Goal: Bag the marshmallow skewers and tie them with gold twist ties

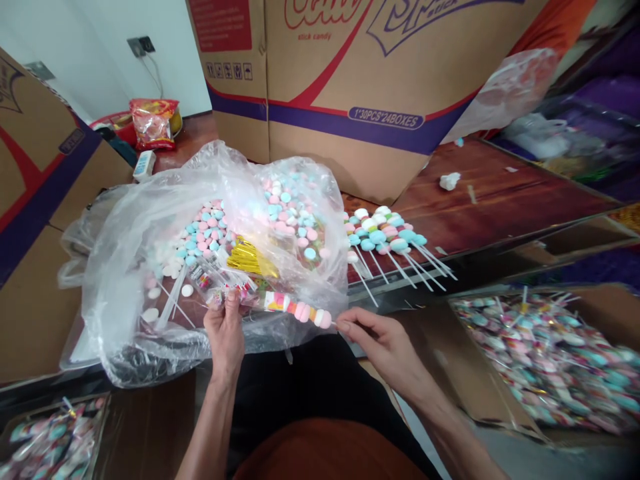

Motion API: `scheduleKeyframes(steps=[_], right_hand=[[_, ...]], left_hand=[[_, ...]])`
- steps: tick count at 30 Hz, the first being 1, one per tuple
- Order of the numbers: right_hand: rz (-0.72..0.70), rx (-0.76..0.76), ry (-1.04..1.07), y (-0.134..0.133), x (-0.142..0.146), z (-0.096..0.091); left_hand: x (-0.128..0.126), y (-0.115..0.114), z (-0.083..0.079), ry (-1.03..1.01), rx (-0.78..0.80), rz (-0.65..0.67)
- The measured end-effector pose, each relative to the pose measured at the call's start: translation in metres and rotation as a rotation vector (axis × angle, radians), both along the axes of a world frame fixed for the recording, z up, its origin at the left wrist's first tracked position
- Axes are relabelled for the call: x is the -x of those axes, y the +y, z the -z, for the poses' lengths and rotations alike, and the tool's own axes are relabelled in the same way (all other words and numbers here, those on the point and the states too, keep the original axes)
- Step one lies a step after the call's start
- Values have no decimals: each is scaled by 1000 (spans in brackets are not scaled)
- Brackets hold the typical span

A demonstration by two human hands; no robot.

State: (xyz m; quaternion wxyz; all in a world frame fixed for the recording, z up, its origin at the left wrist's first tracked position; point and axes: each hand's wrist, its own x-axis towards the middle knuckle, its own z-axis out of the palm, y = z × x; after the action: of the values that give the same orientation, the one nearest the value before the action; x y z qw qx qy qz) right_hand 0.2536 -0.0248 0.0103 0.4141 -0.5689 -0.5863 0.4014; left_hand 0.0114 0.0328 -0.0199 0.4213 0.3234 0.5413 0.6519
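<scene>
My right hand [383, 340] pinches the stick of a marshmallow skewer [303, 311], a row of pink, white and orange pieces. The skewer's far end lies at or inside the mouth of a clear printed wrapper [253, 299]; how deep is hard to see. My left hand [225, 333] grips this wrapper with the thumb on top. Just beyond lie gold twist ties [247, 257] and a stack of printed wrappers [207, 270]. Loose pink, blue and white marshmallows [207, 230] spread over a big clear plastic bag [120, 253]. White sticks [173, 303] lie left of my left hand.
Unwrapped marshmallow skewers [383, 230] are piled on the table [450, 213] to the right. A large carton [320, 127] stands behind, another carton [35, 167] at left. Boxes of wrapped skewers [555, 360] sit lower right and lower left. A red candy bag [154, 123] is at the back.
</scene>
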Motion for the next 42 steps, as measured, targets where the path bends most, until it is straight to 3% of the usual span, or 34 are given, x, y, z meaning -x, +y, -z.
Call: scheduleKeyframes(steps=[4, 10, 13, 23, 29, 37, 42], right_hand=[[-71, -88, -2, -1, 5, -1], [-50, 19, 23, -1, 11, 3], [-81, 1, 1, -2, 16, 6], [-73, -311, -186, -6, 28, 15], [-75, -519, -407, -4, 39, 24], [50, -463, -334, -8, 74, 29], [13, -347, -225, -6, 82, 26]], left_hand=[[-2, -2, 1, 7, 23, 6], [-8, -5, 3, -47, 31, 9], [-11, -7, 2, -52, 27, -7], [-19, -13, -9, -175, 108, 122], [-29, -20, -9, -234, 145, 106], [-39, -29, -9, -309, 169, 188], [-29, -24, -11, -380, 194, 184]])
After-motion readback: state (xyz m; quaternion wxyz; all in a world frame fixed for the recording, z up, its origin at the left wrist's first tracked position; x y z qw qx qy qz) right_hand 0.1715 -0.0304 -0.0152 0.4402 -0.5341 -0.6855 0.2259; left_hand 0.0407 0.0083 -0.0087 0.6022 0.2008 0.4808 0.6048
